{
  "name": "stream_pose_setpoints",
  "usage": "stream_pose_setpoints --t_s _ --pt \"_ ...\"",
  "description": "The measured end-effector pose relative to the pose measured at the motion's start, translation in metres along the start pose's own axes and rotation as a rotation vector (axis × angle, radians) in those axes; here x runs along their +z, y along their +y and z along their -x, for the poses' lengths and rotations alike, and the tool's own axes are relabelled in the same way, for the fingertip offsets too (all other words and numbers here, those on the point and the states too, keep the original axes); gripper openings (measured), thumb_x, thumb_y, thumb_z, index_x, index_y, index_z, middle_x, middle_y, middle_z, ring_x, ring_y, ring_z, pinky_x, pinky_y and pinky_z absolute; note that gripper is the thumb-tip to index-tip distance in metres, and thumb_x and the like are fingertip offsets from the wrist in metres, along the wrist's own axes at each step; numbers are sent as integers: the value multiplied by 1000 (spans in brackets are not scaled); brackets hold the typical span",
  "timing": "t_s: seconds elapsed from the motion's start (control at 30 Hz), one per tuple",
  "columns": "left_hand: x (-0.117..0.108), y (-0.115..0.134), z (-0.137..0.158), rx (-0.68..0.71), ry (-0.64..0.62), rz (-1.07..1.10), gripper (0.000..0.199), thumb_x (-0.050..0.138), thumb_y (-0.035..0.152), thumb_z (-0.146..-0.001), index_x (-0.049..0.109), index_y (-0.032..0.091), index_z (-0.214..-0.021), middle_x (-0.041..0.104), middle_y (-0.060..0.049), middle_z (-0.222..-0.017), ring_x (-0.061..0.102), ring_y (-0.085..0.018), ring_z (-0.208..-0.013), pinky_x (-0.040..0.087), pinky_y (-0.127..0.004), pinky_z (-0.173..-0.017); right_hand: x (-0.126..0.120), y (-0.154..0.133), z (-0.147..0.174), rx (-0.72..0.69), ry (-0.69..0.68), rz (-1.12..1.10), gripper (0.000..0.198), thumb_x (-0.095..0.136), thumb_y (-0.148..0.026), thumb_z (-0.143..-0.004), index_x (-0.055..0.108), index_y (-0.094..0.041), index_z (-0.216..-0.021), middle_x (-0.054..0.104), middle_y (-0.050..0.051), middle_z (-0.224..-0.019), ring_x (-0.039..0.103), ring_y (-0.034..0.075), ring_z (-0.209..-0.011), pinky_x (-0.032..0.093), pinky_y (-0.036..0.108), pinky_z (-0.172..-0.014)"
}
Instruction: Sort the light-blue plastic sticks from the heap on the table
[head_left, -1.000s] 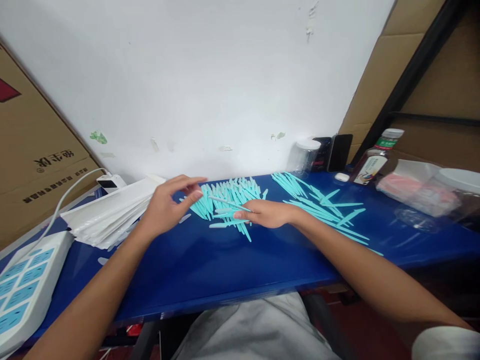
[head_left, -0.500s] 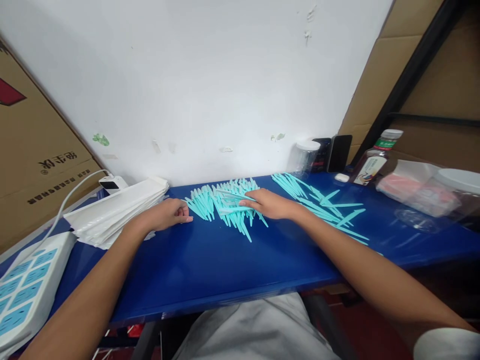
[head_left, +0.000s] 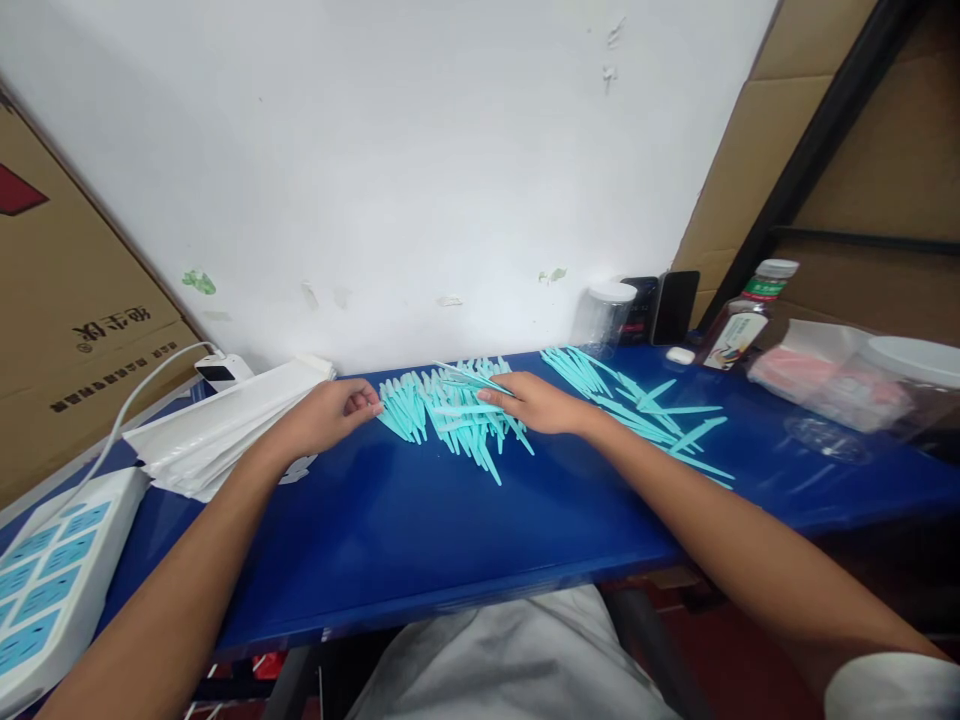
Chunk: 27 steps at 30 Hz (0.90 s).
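Observation:
My right hand [head_left: 536, 403] is closed around several slim turquoise sticks [head_left: 466, 377] with pale ends, shaped like eyebrow razors. They point left and upward from the fingers, over a pile of the same sticks [head_left: 480, 440] on the table. My left hand [head_left: 335, 412] is at the left edge of a second bunch of sticks [head_left: 405, 415], its fingers curled with thumb and fingertips close together. Whether anything small is in that pinch I cannot make out. Loose turquoise sticks [head_left: 660, 410] lie scattered right of my right hand.
White flat sleeves [head_left: 217, 430] are stacked left on the blue table [head_left: 420, 540], near a power strip [head_left: 67, 570] and a small white device [head_left: 223, 370]. At the right stand a clear jar [head_left: 606, 315], phones [head_left: 675, 308], a bottle [head_left: 746, 315] and a pink-filled bag [head_left: 832, 380].
My left hand has shifted slightly up, beside the left bunch, its fingers still curled. The sticks in my right hand have tilted upward and fanned a little; that hand has barely moved.

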<state>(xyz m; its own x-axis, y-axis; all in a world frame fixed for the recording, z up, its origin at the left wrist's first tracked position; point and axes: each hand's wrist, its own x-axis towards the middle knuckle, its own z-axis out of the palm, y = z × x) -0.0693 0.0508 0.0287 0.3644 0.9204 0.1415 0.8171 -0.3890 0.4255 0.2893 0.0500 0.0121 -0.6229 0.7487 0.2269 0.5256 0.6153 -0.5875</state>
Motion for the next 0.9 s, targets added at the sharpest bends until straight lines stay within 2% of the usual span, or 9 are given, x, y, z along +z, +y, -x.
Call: stream_pose_setpoints --t_s 0.13,0.2,0.33,0.43,0.6,0.9 --pt "8 26 0 27 230 379 49 72 58 -86 77 18 -115 78 -9 -97 71 -23 -90 55 -32 -78 0 -3 0 -22 -42 -128 51 36 -62 -105 32 -22 -74 31 -3 -70 34 13 -63 29 28 -63" --pt "16 38 0 7 302 580 50 79 55 -82 78 16 -114 79 -12 -103 72 -24 -93 57 -33 -80 0 -5 0 -16 -69 -190 52 37 -65 -104 35 -22 -74 32 -4 -70 35 13 -63 32 27 -63" --pt "31 53 1 9 302 832 46 87 48 -76 77 14 -105 79 -12 -95 74 -24 -86 61 -36 -74 2 -9 1 -2 -92 -264 53 43 -67 -101 40 -21 -75 34 -4 -70 36 12 -63 35 26 -63" --pt "38 58 2 -6 278 886 42 88 44 -75 75 14 -101 78 -11 -90 75 -24 -85 61 -34 -72 2 -10 1 8 -104 -282 54 44 -69 -100 41 -21 -76 35 -3 -71 39 12 -64 36 26 -63" --pt "43 64 2 -52 317 895 35 89 42 -75 73 15 -92 78 -8 -82 73 -20 -81 56 -27 -68 2 -10 2 28 -125 -301 54 45 -70 -99 41 -21 -77 37 -3 -73 39 11 -65 37 25 -63" --pt "43 60 1 -82 376 889 33 90 41 -73 73 15 -84 79 -9 -79 73 -20 -75 53 -27 -66 1 -11 3 41 -114 -332 54 47 -71 -97 41 -21 -78 35 -3 -74 39 11 -65 42 27 -67"
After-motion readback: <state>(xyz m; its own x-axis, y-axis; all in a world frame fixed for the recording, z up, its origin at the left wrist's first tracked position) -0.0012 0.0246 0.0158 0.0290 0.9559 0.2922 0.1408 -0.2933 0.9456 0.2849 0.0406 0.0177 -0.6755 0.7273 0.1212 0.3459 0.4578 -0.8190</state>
